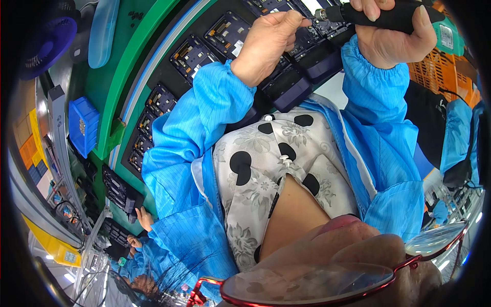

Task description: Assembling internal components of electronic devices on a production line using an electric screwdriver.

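My right hand point(394, 41) is wrapped round a black electric screwdriver point(353, 14), which lies nearly level with its metal nose pointing left. Just left of that nose, my left hand point(271, 43) has its thumb and forefinger pinched together. What it pinches, if anything, is too small to make out. Under and around both hands are dark electronic device housings point(225, 33) with circuit parts showing, set in rows on a dark mat. Closer to my body, a dark boxy part point(286, 84) lies partly hidden by my left wrist.
A green rail point(134, 61) curves along the line on the left. Beyond it are a blue bin point(83, 125), a purple round fan point(51, 43) and small dark pieces. An orange crate point(434, 71) stands at right. Co-workers' hands point(144, 219) touch similar housings at lower left.
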{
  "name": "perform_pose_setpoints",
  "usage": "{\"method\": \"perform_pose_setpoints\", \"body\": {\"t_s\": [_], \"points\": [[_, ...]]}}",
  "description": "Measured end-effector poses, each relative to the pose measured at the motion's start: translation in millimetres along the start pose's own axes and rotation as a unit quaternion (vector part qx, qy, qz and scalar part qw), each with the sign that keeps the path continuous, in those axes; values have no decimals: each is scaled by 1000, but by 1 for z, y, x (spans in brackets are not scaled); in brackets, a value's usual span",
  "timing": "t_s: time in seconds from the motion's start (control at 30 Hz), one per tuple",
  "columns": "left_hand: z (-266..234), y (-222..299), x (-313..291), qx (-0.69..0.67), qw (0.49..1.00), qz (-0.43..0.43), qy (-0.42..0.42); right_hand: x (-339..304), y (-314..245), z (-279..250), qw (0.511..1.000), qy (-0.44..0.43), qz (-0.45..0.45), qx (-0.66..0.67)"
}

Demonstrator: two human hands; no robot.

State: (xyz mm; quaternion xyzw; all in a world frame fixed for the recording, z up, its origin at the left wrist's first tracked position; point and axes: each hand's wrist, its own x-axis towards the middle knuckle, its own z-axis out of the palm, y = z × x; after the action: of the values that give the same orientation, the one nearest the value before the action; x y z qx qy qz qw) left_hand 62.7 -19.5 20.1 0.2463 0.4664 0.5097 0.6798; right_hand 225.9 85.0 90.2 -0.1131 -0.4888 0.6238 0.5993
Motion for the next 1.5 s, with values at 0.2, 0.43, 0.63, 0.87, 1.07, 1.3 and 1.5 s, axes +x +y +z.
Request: {"method": "perform_pose_setpoints", "body": {"t_s": [0.2, 0.43, 0.63, 0.87, 1.07, 1.3, 1.5], "points": [[-11, 6, 3, -80, 996, -30, 14, -1, -31, -7, 998, 47, 23, -43], [-27, 8, 3, -87, 994, -49, 50, -11, -22, -72, 989, 80, 25, -120], [-28, 9, 2, -80, 992, -76, 55, -12, -1, -72, 980, 113, -18, -161], [-30, 9, -2, -37, 996, -57, 49, -10, 3, -70, 977, 123, -30, -169], [-62, -11, 9, -71, 993, -83, 47, -7, 4, -75, 981, 120, -16, -149], [-54, -4, 5, -68, 996, -50, 13, -6, 7, -80, 991, 59, 24, -116], [-34, 15, -13, -57, 997, -44, 26, 1, 8, -74, 983, 89, 21, -161]]}}
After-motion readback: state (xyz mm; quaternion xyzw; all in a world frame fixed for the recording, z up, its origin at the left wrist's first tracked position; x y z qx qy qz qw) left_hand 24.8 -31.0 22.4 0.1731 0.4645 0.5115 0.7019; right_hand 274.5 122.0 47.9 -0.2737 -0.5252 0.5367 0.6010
